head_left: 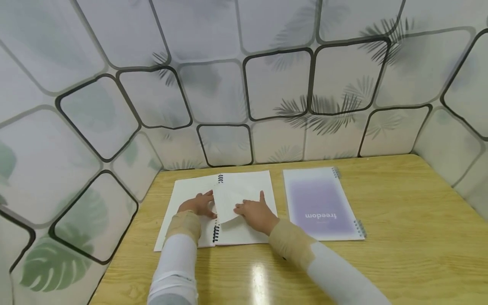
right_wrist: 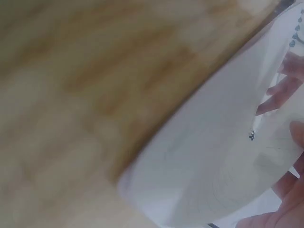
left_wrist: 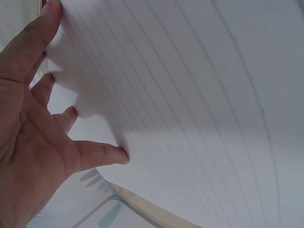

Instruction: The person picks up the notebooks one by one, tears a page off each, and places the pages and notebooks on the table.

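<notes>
A spiral notebook (head_left: 244, 235) lies open on the table, its black coil (head_left: 216, 233) running between white pages. My left hand (head_left: 198, 205) rests on the left page beside the coil. In the left wrist view, the spread fingers of that hand (left_wrist: 33, 137) touch the lined paper (left_wrist: 166, 95). My right hand (head_left: 257, 213) holds a raised page (head_left: 228, 199) near its lower edge; the page's left edge lies over the coil. In the right wrist view the page (right_wrist: 270, 161) bends beside the right hand (right_wrist: 285, 204), which is partly cut off by the frame.
A second spiral notebook (head_left: 316, 203) with a purple cover lies to the right, its lettering upside down. Wooden table (head_left: 411, 237) surface extends right and in front. A patterned wall covering (head_left: 274, 140) stands behind the table and along its sides.
</notes>
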Action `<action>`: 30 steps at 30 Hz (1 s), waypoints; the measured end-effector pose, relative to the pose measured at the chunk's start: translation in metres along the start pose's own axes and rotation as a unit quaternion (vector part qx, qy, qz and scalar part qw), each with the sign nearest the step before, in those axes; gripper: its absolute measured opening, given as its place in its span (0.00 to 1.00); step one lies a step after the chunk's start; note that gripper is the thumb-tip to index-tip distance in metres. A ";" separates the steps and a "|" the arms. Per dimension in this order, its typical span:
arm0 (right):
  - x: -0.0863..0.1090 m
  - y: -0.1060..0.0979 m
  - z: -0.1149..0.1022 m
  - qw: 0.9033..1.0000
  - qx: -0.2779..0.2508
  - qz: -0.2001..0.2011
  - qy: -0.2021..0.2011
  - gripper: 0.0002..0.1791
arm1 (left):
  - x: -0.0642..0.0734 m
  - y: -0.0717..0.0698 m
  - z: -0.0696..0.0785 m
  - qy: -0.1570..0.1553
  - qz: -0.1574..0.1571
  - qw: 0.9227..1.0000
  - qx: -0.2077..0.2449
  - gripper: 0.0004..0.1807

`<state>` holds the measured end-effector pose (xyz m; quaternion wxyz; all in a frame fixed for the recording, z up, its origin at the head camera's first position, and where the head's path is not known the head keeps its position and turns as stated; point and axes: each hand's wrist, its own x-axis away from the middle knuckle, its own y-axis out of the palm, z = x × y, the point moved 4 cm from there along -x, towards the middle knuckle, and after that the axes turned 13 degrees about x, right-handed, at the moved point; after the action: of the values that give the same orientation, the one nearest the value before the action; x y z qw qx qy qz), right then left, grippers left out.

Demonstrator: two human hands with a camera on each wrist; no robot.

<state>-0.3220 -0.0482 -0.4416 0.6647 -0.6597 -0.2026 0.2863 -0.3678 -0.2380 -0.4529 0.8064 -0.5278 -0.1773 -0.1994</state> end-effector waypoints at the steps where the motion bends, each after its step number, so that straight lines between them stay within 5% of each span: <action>1: 0.001 0.000 0.000 1.000 -0.010 -0.002 0.002 0.15 | 0.000 0.000 0.000 -0.003 -0.001 1.000 0.001 0.40; 5: 0.005 0.000 0.001 0.998 -0.063 -0.008 0.010 0.16 | -0.001 0.000 -0.002 -0.015 -0.004 1.000 0.008 0.40; 9: 0.012 -0.005 -0.002 0.994 -0.109 -0.002 -0.024 0.16 | -0.005 0.002 -0.006 -0.018 -0.004 1.000 0.003 0.44; 15: 0.027 -0.018 -0.007 0.985 -0.147 0.063 -0.070 0.17 | -0.001 0.004 -0.013 0.007 0.029 0.999 0.044 0.47; 19: 0.034 -0.018 0.000 0.983 -0.128 0.129 -0.027 0.19 | 0.008 0.006 -0.013 0.036 0.067 0.994 0.075 0.43; 23: 0.039 -0.018 0.014 0.978 -0.113 0.173 0.022 0.17 | 0.016 0.012 -0.014 0.011 0.097 0.995 0.036 0.36; 26: 0.042 -0.024 0.018 0.976 -0.121 0.180 0.027 0.18 | 0.023 0.018 -0.017 -0.004 0.077 0.997 0.027 0.36; 30: 0.052 -0.034 0.007 0.981 -0.102 0.166 0.008 0.18 | 0.030 0.026 -0.021 0.019 0.036 0.998 0.057 0.41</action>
<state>-0.2838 -0.0081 -0.4129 0.5383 -0.7509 -0.1129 0.3656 -0.3274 -0.2518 -0.4666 0.8449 -0.4832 -0.1538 -0.1704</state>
